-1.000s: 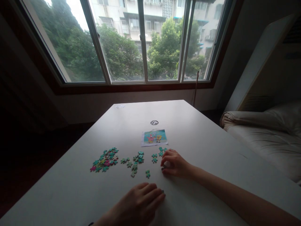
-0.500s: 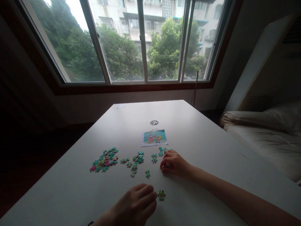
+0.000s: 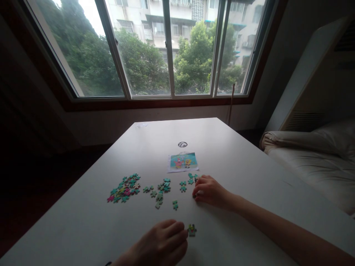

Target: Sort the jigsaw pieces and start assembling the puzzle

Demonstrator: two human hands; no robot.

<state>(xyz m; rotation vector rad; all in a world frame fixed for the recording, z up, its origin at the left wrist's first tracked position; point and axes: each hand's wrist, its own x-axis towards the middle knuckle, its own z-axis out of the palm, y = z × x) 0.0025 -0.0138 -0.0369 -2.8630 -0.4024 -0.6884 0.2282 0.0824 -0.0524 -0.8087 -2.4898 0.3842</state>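
My left hand (image 3: 166, 240) rests low on the white table with its fingers curled together; the fingertips are partly hidden, so what they hold, if anything, does not show. Right beside them lies a greenish puzzle piece (image 3: 192, 230) with red and yellow on it. Farther up, my right hand (image 3: 212, 193) is bent down to the tabletop, its fingers closed on a small puzzle piece (image 3: 194, 196), of which only a dark edge peeks out. Just past those fingers are several teal puzzle pieces (image 3: 190, 181). Two joined green pieces (image 3: 175, 205) lie between the hands.
A mixed heap of puzzle pieces (image 3: 126, 190) sits on the left, with a looser greenish group (image 3: 160, 194) nearer the middle. Behind them lies a printed cartoon picture (image 3: 183, 162). A round hole (image 3: 182, 144) is in the white table (image 3: 235, 159). A couch (image 3: 307, 155) stands at right.
My right hand has shifted slightly right, its fingers drawn closer together over the small piece. My left hand has barely moved. The view has shifted very slightly.
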